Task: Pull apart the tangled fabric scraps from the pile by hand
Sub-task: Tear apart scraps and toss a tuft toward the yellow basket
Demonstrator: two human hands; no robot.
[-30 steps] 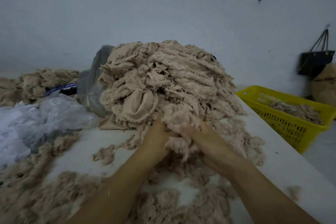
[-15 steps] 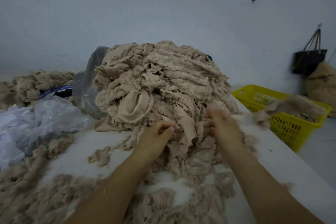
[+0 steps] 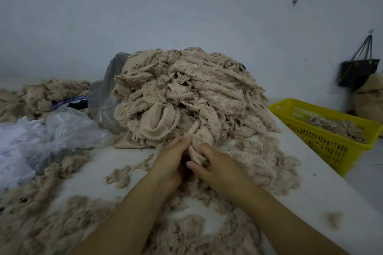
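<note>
My left grip [image 3: 173,158] and my right grip [image 3: 214,168] meet at the near foot of the pile. Both are bare and both are closed on the same fabric scrap [image 3: 198,147], a smooth beige piece that rises between them. The left grip's fingers curl round the scrap's left side. The right grip pinches its lower end, thumb toward me and fingers folded over the cloth. I cannot tell whether the two grips touch each other.

The scrap's upper end runs into the pile [image 3: 186,91], a tall mound of tangled cloth pieces, some fluffy and some smooth. It sits on the white tabletop [image 3: 122,158] directly beyond my grips. Loose fluff [image 3: 62,223] lies scattered over the tabletop around and beneath my forearms, thickest at the near left.

Left of the pile lies a crumpled pale plastic bag [image 3: 53,136], and a grey plastic bag [image 3: 104,97] leans against the pile's left flank. Further back on the left is a lower heap of fluff [image 3: 41,95].

Off the tabletop's right edge stands a yellow slotted basket [image 3: 331,147] holding a thin layer of beige scraps [image 3: 335,126]. Behind it a black bag [image 3: 356,72] hangs by its straps on the pale wall [image 3: 186,10], with a beige sack [image 3: 371,95] just beside it.
</note>
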